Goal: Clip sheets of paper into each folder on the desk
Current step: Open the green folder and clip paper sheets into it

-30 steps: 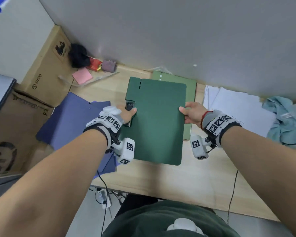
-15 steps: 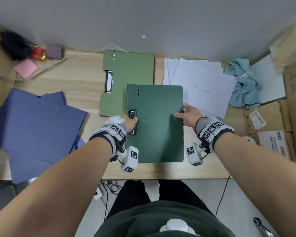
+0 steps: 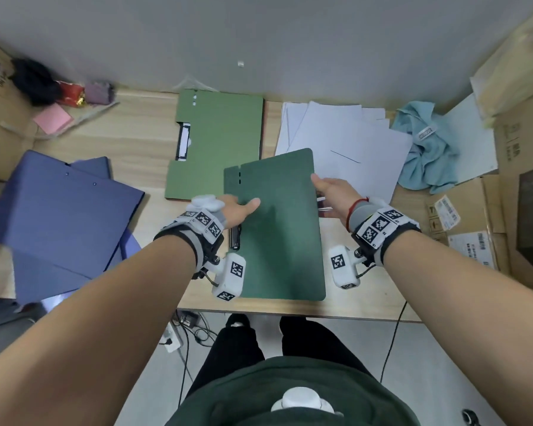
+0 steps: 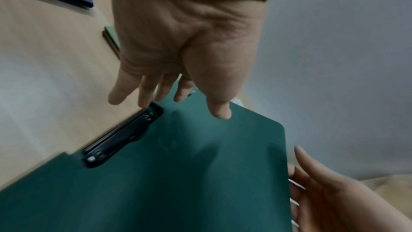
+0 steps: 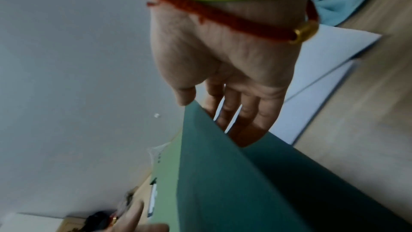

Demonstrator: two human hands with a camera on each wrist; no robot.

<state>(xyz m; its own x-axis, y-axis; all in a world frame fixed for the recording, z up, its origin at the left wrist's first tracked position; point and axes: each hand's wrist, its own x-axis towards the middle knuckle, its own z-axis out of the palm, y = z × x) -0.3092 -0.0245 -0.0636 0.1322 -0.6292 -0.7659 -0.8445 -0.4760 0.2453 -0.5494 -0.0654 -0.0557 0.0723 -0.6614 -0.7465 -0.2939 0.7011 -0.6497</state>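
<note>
On the near part of the wooden desk (image 3: 366,299) lies the dark green folder (image 3: 277,235), its front cover lifted along the right edge so that it tilts up towards the left. The right hand (image 3: 333,193) holds that raised edge, thumb on top and the straight fingers (image 5: 243,117) slid underneath the cover. The left hand (image 3: 237,209) rests on the folder's left side with the thumb laid flat on the cover and the other fingers (image 4: 144,93) stretched out, reaching just past the black clip (image 4: 120,137) on the spine edge; it grips nothing. Behind the dark folder, and partly covered by its far left corner, lies a light green folder (image 3: 219,139), closed, with a clip showing white on its left edge. To the right of that one a loose spread of white paper sheets (image 3: 345,136) lies on the desk, and the dark folder's raised corner overlaps them in the head view. A pile of blue folders (image 3: 59,216) sits at the left end of the desk, and a crumpled light blue cloth (image 3: 428,149) lies beyond the sheets on the right.
</note>
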